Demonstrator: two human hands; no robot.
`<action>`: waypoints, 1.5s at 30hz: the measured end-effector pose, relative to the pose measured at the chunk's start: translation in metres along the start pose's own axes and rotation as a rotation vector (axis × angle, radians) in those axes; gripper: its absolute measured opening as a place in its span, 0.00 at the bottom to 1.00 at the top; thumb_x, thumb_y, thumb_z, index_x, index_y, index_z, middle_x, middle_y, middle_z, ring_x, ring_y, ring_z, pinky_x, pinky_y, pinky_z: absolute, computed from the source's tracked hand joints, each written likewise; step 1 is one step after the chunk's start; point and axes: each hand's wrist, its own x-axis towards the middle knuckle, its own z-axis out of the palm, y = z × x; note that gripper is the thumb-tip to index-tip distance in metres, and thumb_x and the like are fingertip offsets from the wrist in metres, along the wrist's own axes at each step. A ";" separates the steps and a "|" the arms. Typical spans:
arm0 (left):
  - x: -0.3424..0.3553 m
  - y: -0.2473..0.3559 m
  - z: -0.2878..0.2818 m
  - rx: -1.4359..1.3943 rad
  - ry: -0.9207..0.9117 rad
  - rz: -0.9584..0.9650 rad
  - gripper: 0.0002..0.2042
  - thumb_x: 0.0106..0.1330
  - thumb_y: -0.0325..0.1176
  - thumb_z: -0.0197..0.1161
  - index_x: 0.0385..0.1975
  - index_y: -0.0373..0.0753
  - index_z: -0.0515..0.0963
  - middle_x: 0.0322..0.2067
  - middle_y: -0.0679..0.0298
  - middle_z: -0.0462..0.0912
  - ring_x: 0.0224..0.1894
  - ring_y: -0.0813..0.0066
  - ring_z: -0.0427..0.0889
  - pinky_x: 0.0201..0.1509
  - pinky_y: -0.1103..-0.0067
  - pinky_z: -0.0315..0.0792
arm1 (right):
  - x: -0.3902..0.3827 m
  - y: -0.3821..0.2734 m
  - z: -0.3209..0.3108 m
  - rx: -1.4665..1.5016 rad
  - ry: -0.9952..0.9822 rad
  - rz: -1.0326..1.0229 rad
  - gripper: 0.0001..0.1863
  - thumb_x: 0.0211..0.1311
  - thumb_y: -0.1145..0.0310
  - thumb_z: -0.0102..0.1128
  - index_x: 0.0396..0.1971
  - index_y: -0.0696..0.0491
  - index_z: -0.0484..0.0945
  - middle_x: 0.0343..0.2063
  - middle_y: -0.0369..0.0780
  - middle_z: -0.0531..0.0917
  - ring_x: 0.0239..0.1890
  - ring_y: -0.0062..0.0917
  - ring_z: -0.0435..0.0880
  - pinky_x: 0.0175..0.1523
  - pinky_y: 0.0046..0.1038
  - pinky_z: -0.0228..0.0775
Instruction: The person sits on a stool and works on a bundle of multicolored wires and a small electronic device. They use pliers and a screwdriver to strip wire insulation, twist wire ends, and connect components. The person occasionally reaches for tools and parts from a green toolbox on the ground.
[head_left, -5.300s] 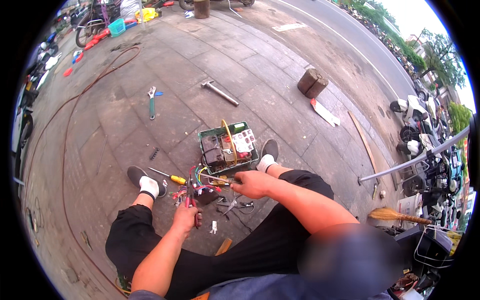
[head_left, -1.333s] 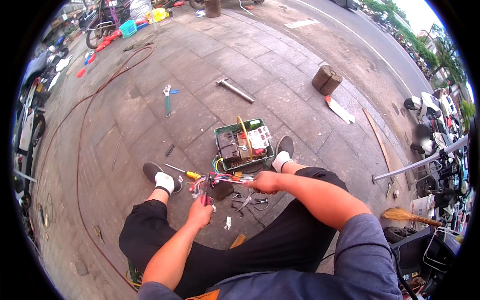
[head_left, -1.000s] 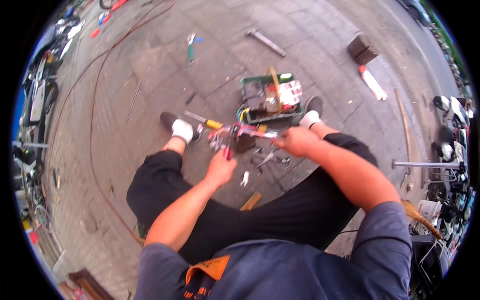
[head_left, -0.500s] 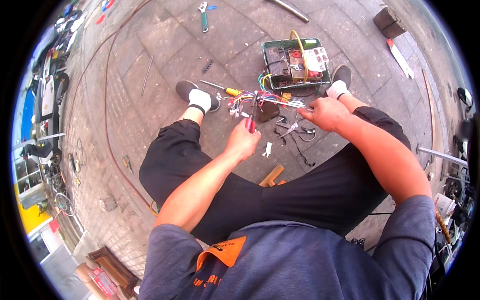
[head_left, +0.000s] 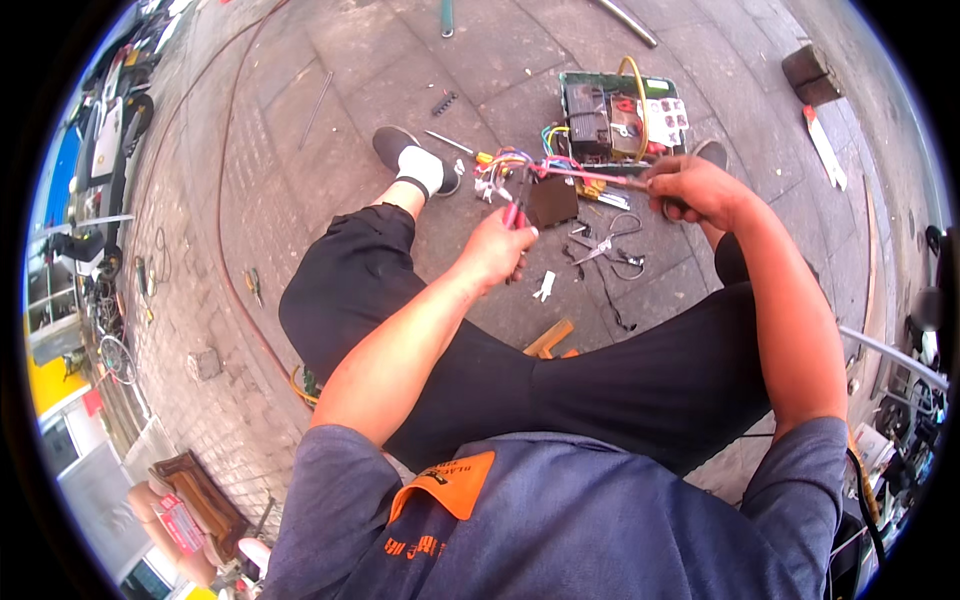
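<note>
My left hand [head_left: 497, 248] is closed around a pair of red-handled pliers [head_left: 516, 212], whose dark jaws point up at the wires. Between the jaws and my right hand [head_left: 700, 190] runs a taut reddish wire [head_left: 600, 176]. The right fingers are pinched on its far end. A tangle of coloured wires with white connectors [head_left: 492, 184] lies beyond the pliers. Just below the taut wire sits a dark square box [head_left: 553, 203]. Scissors [head_left: 598, 246] lie open on the paving between my legs, near a small white plastic piece [head_left: 545, 286].
A green basket [head_left: 567, 84] of parts with a yellow handle stands ahead, right of centre. A screwdriver [head_left: 447, 142] lies near my left shoe [head_left: 397, 148]. Farther right are a wooden block [head_left: 811, 75] and a white blade with a red end [head_left: 826, 150]. A hose [head_left: 226, 200] crosses the left side.
My right hand has moved away to the right, and the wire between it and the pliers is now stretched straight. The left hand keeps the pliers. The whole view has shifted somewhat.
</note>
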 end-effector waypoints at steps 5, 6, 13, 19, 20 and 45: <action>-0.001 -0.004 0.003 -0.055 0.005 -0.023 0.09 0.71 0.32 0.63 0.42 0.39 0.69 0.28 0.65 0.76 0.22 0.77 0.76 0.19 0.76 0.74 | 0.006 0.008 0.010 -0.506 0.211 -0.306 0.18 0.71 0.55 0.63 0.51 0.50 0.86 0.33 0.41 0.87 0.35 0.33 0.87 0.38 0.34 0.77; 0.001 -0.003 0.001 -0.072 0.009 -0.025 0.09 0.71 0.32 0.63 0.42 0.39 0.69 0.28 0.65 0.76 0.22 0.77 0.76 0.20 0.76 0.74 | 0.003 0.010 0.014 -0.667 0.344 -0.479 0.18 0.71 0.54 0.63 0.52 0.49 0.86 0.36 0.44 0.89 0.39 0.38 0.89 0.43 0.38 0.80; -0.007 -0.001 0.002 0.013 0.020 0.011 0.10 0.70 0.32 0.64 0.42 0.40 0.70 0.28 0.65 0.76 0.23 0.77 0.77 0.20 0.75 0.74 | -0.014 -0.018 0.011 -0.203 -0.052 0.174 0.16 0.69 0.55 0.68 0.45 0.52 0.86 0.35 0.46 0.88 0.38 0.38 0.87 0.46 0.39 0.77; -0.005 0.003 0.004 0.043 -0.013 -0.034 0.10 0.70 0.33 0.64 0.40 0.41 0.69 0.26 0.65 0.75 0.21 0.76 0.76 0.19 0.74 0.72 | -0.009 0.010 0.025 -0.999 0.430 -0.392 0.13 0.67 0.63 0.67 0.49 0.49 0.83 0.34 0.40 0.86 0.37 0.33 0.85 0.43 0.37 0.77; -0.007 0.004 0.004 -0.011 -0.023 -0.045 0.09 0.70 0.33 0.64 0.39 0.41 0.69 0.26 0.65 0.75 0.20 0.76 0.76 0.19 0.74 0.72 | -0.010 0.007 0.030 -1.148 0.629 -0.497 0.14 0.66 0.63 0.65 0.49 0.49 0.83 0.38 0.41 0.88 0.41 0.36 0.87 0.46 0.38 0.79; -0.005 0.007 0.001 -0.218 -0.014 -0.072 0.08 0.72 0.34 0.63 0.43 0.43 0.71 0.32 0.68 0.75 0.27 0.79 0.77 0.26 0.75 0.78 | -0.017 -0.022 0.002 0.279 0.347 -0.009 0.15 0.77 0.53 0.62 0.45 0.50 0.79 0.27 0.28 0.76 0.26 0.10 0.69 0.29 0.17 0.59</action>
